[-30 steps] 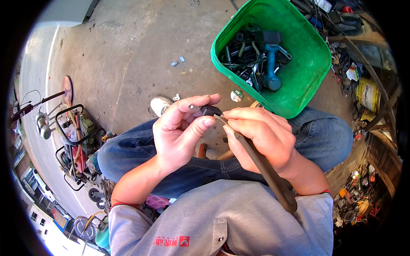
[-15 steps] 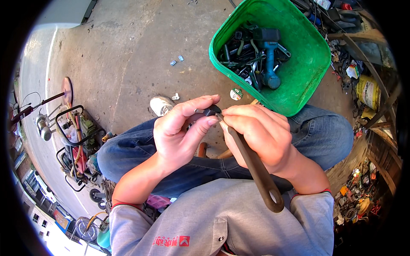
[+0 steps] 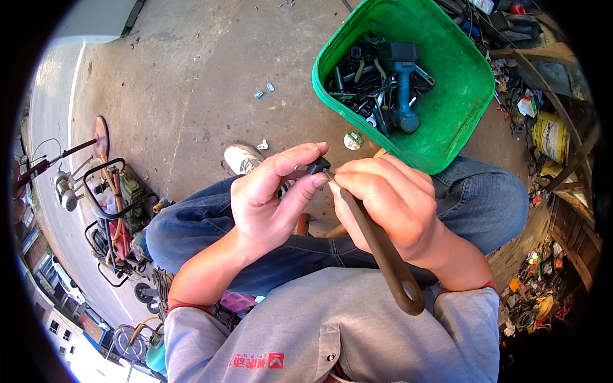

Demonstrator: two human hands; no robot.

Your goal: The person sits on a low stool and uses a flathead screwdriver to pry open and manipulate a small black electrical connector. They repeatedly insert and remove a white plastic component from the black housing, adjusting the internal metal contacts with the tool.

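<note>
Near the frame's centre, I have the small black part point(image 3: 317, 166) pinched in the left grip point(image 3: 265, 201); the right grip point(image 3: 396, 201), its forearm point(image 3: 458, 260) slanted from lower right, is closed around the brown-handled tool point(image 3: 381, 246).

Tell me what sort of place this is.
Likely a roadside repair workshop: a green bin holds hand tools and a blue power tool, tube-framed machinery stands at left near a road, and a cluttered pile lies at right.
</note>
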